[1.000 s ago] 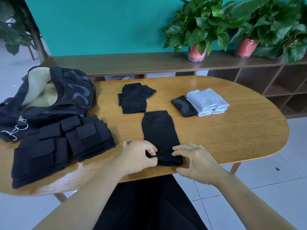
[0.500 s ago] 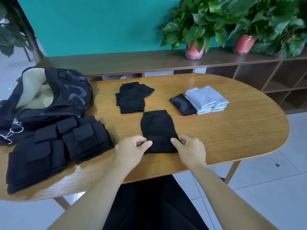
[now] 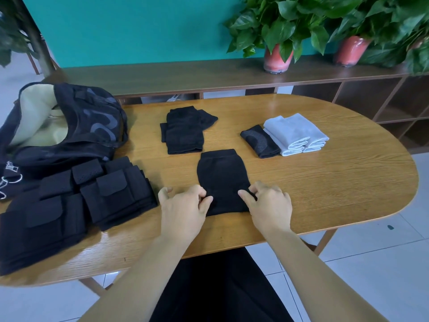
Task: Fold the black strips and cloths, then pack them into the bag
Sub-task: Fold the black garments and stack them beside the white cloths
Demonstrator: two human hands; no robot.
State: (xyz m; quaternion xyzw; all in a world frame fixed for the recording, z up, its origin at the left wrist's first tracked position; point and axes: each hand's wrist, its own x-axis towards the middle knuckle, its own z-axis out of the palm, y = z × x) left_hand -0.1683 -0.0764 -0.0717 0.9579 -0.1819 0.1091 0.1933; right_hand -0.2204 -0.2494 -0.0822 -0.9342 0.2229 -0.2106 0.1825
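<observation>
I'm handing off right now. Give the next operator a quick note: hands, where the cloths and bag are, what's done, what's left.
Left hand and right hand each pinch a near corner of the black cloth, flat at the near table edge.
Done, by the look of it: folded black cloth behind it, and the black pouched strips piled at left.
The bag lies open at far left.
Left: finish this fold, then pack the black pieces.

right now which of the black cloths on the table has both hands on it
The black cloth at the table's near edge, pinched by the left hand and right hand. The folded black pile behind it lies untouched.
</observation>
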